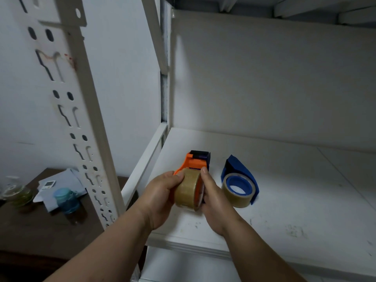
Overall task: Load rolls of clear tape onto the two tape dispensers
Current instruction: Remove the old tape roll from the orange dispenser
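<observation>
Already the blue dispenser [240, 180] is loaded, and both hands, left [160, 198] and right [213, 200], grip a tape roll [188, 190] on the orange dispenser [192, 162]

Glossy clear tape roll [188, 189]; orange plastic dispenser [192, 162]; blue plastic dispenser [242, 169]; matt, scuffed white shelf [295, 200]; painted metal upright [81, 110].

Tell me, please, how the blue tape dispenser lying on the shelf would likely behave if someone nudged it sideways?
The blue dispenser lies on its flat side on the white shelf, so it would probably slide rather than roll. Its rigid-looking plastic should stay stiff. The tape roll sits around its hub and would likely move with it.
</observation>
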A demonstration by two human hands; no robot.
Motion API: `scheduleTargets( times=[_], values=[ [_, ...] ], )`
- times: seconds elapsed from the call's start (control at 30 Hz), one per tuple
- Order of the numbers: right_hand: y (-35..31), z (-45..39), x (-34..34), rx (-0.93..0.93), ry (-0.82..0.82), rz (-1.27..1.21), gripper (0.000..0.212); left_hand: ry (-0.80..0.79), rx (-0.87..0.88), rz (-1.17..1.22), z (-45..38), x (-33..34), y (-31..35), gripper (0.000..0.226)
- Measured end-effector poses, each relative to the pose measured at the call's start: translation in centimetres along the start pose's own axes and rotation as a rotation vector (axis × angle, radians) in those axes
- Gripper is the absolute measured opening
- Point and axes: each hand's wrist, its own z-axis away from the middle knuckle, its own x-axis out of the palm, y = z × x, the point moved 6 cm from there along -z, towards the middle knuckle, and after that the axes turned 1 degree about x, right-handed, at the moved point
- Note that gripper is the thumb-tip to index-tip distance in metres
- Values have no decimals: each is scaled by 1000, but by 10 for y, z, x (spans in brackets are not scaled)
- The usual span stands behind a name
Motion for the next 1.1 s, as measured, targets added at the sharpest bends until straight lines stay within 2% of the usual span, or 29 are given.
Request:
scheduleTargets(
  times=[0.13,0.23,0.37,0.43,0.53,0.73,0.93,1.1],
  values=[
    [4,6,2,65,-63,-68,78,-18,30,6,-1,2,1,26],
    [4,10,-4,107,-57,-67,72,-20,48,-24,-1,3,-1,21],
    [-1,7,-20,87,102,-43,70,214,39,21,-9,-17,-2,24],
    [-4,8,-31,89,204,57,74,289,23,60,-12,-26,3,20],
    [-16,13,-36,35,294,369,60,357,14,92,-15,-36,13,14],
    [-28,10,-12,-148,245,1112,78,402,-45,63,-21,-41,17,12],
    [-32,9,-20,-89,282,1129,76,338,-232,21,-29,-34,8,25],
    [-38,14,-22,-85,312,1178,74,311,-209,-215,-37,-21,7,8]
  ],
)
